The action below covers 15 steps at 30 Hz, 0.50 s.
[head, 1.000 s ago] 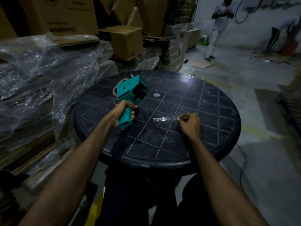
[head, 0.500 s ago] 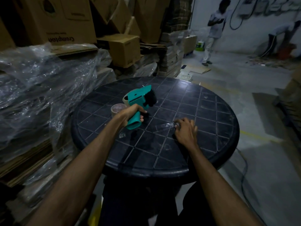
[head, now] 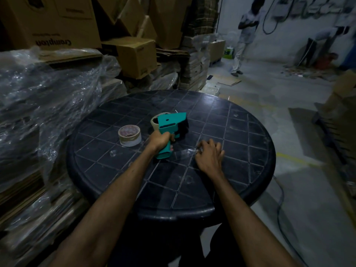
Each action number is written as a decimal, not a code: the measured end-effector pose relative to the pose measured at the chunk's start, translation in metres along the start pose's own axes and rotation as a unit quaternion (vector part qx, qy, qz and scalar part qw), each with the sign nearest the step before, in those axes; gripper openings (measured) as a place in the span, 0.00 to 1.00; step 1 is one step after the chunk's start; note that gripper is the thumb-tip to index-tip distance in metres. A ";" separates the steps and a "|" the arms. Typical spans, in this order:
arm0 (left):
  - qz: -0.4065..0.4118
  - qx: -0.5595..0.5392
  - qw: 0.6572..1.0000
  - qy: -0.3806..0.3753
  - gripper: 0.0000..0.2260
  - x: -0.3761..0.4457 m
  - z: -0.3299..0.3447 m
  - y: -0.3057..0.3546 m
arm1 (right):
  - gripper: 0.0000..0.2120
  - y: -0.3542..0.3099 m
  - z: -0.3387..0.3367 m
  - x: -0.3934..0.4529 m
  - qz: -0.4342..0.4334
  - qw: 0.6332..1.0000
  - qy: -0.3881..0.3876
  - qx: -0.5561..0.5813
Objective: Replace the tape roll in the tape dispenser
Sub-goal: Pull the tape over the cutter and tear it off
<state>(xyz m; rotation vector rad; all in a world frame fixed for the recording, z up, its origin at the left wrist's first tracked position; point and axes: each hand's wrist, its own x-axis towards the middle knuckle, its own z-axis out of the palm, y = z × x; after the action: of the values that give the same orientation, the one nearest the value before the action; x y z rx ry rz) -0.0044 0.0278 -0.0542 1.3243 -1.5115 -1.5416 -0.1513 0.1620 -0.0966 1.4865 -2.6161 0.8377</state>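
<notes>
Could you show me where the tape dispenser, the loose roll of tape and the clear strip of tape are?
Tape dispenser (head: 172,120), head view, teal side plate.
Loose tape roll (head: 129,136), head view, outer wall.
Clear tape strip (head: 183,153), head view, its middle.

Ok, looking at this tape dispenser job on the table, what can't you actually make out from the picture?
- Roll in the tape dispenser: head view, mostly hidden behind the teal body, so how much tape remains is unclear.
- Print on the loose tape roll: too small and dim to read.
- Right hand fingertips: curled over the clear tape strip; whether they pinch it can't be told.
- Dispenser handle: covered by the left hand.
</notes>
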 end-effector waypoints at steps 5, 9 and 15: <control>-0.032 -0.175 0.982 -0.060 0.08 -0.006 0.005 0.017 | 0.08 -0.010 0.005 -0.001 -0.053 0.996 0.072 0.029; -0.048 -0.358 0.923 -0.133 0.14 -0.010 0.006 0.023 | 0.26 -0.047 -0.008 -0.002 0.027 0.940 -0.012 0.339; -0.043 -0.467 0.864 -0.183 0.16 -0.017 0.009 0.003 | 0.20 -0.078 -0.018 0.003 0.178 0.826 -0.204 0.495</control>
<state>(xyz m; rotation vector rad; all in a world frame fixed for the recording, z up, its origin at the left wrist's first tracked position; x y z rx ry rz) -0.0080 0.0463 -0.0483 0.5384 -0.6535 -2.2456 -0.0949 0.1365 -0.0458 1.3781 -2.9344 2.4558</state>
